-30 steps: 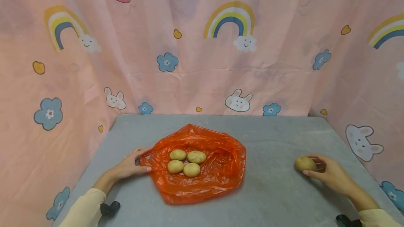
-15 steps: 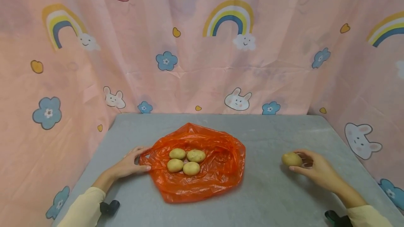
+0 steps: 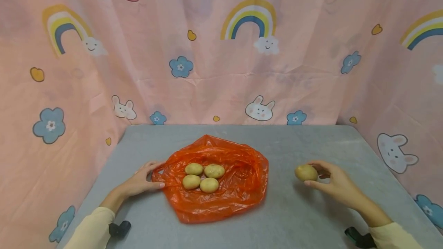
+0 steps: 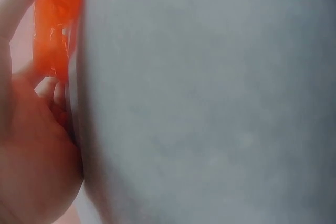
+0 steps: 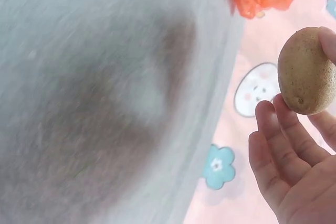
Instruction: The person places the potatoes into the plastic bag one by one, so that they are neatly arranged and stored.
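A thin red-orange plastic bag (image 3: 232, 203) lies spread on the grey table, with several potatoes (image 3: 209, 185) grouped on it left of its middle. My left hand (image 3: 140, 181) holds the bag's left edge, thumb at the near side and fingers at the far side. In the left wrist view the bag (image 4: 52, 30) passes between thumb and fingers. My right hand (image 3: 340, 187) holds another potato (image 3: 306, 173) above the table, to the right of the bag. In the right wrist view this potato (image 5: 304, 72) sits between thumb and fingertips, while other fingers extend below it.
The grey table (image 3: 277, 218) runs back to a pink curtain (image 3: 214, 57) printed with rainbows, flowers and rabbits, which also closes off both sides. A dark wrist device (image 3: 120, 229) shows at the left sleeve, and a second dark device (image 3: 360, 237) at the right sleeve.
My right hand has moved left with its potato, closer to the bag. The left hand, the bag and the potatoes on it stay in place.
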`<state>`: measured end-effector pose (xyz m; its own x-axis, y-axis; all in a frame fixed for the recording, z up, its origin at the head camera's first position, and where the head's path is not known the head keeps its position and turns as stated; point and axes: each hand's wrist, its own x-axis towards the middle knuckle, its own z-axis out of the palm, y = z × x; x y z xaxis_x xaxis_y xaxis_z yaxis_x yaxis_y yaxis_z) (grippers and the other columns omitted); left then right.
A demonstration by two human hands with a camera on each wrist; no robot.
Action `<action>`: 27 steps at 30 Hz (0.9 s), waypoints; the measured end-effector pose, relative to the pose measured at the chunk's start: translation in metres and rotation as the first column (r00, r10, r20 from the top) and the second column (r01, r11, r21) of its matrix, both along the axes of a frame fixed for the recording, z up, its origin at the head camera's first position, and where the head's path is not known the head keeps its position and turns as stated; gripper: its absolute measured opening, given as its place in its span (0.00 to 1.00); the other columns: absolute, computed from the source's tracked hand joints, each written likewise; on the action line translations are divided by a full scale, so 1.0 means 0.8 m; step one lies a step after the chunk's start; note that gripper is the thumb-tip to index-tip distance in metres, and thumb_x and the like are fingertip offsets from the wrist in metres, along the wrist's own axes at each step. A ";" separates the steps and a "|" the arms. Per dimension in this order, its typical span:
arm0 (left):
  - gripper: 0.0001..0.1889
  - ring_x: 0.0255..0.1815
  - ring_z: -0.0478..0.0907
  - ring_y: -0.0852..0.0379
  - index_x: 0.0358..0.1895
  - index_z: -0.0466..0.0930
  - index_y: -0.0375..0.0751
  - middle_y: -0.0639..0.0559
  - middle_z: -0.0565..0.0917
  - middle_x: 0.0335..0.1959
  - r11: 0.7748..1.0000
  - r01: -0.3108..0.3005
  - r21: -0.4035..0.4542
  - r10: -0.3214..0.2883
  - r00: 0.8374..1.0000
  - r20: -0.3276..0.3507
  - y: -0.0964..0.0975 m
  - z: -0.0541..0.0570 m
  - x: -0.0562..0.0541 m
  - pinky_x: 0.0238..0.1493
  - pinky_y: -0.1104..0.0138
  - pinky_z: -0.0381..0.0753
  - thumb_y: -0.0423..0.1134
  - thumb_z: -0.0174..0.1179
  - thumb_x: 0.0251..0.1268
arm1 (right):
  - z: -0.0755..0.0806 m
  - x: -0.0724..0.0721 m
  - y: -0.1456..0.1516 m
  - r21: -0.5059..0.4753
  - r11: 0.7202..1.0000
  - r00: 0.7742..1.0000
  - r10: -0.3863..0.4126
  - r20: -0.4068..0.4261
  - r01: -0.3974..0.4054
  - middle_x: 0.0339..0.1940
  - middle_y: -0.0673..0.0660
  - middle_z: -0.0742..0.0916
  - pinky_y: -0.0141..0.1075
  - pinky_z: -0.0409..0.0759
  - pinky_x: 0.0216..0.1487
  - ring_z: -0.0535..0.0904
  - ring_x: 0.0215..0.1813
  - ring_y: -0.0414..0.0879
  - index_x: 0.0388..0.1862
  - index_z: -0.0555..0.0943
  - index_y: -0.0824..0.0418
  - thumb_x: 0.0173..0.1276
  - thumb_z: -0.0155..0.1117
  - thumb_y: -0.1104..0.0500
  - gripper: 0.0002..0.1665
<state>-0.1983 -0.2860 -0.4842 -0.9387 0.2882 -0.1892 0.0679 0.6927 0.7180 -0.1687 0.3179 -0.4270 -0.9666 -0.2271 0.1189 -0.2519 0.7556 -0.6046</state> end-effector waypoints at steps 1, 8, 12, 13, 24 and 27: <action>0.44 0.75 0.55 0.34 0.78 0.63 0.50 0.41 0.62 0.75 1.000 0.000 0.003 0.000 1.000 0.002 0.000 0.000 0.000 0.69 0.27 0.56 0.57 0.69 0.60 | 0.002 0.001 -0.002 -0.004 1.000 1.000 0.006 -0.006 -0.006 0.51 0.60 0.88 0.35 0.83 0.43 0.77 0.42 0.30 0.60 0.79 0.65 0.62 0.76 0.49 0.33; 0.44 0.75 0.55 0.33 0.78 0.62 0.49 0.40 0.62 0.75 1.000 -0.003 0.008 0.003 1.000 0.012 0.001 0.002 0.001 0.69 0.27 0.56 0.57 0.69 0.60 | 0.012 0.005 -0.017 -0.023 0.999 0.999 0.037 -0.033 -0.038 0.51 0.59 0.88 0.35 0.83 0.45 0.78 0.44 0.29 0.60 0.79 0.64 0.63 0.76 0.50 0.32; 0.43 0.75 0.56 0.34 0.78 0.63 0.49 0.40 0.63 0.74 1.000 -0.001 -0.002 0.001 1.000 -0.002 0.000 0.001 0.000 0.69 0.27 0.57 0.57 0.68 0.60 | 0.020 0.006 -0.026 -0.031 0.998 0.998 0.051 -0.045 -0.052 0.52 0.58 0.88 0.35 0.83 0.47 0.78 0.46 0.29 0.60 0.79 0.63 0.63 0.76 0.50 0.31; 0.43 0.75 0.56 0.34 0.78 0.63 0.50 0.41 0.63 0.74 1.000 0.000 -0.004 0.000 1.000 -0.004 0.000 0.001 0.000 0.69 0.27 0.57 0.57 0.68 0.60 | 0.022 0.007 -0.028 -0.037 0.998 0.997 0.058 -0.050 -0.060 0.52 0.57 0.88 0.34 0.83 0.47 0.78 0.46 0.28 0.60 0.79 0.62 0.63 0.76 0.50 0.30; 0.43 0.74 0.56 0.34 0.78 0.63 0.49 0.40 0.64 0.74 1.000 0.010 -0.001 -0.010 1.000 -0.011 -0.001 0.002 0.000 0.68 0.28 0.57 0.56 0.68 0.60 | 0.040 0.010 -0.058 -0.087 0.986 0.987 0.131 -0.093 -0.139 0.51 0.52 0.89 0.30 0.81 0.48 0.79 0.46 0.31 0.59 0.80 0.57 0.62 0.77 0.52 0.28; 0.43 0.74 0.56 0.34 0.78 0.63 0.50 0.40 0.63 0.74 1.000 0.009 -0.002 -0.009 1.000 -0.008 -0.001 0.002 0.000 0.69 0.28 0.57 0.56 0.68 0.60 | 0.042 0.008 -0.065 -0.097 0.983 0.984 0.147 -0.105 -0.157 0.50 0.51 0.89 0.30 0.81 0.48 0.79 0.46 0.32 0.59 0.80 0.56 0.61 0.77 0.52 0.28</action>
<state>-0.1979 -0.2865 -0.4828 -0.9376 0.2960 -0.1823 0.0797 0.6935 0.7160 -0.1620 0.2655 -0.3934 -0.9044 -0.3519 0.2412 -0.4203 0.6378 -0.6454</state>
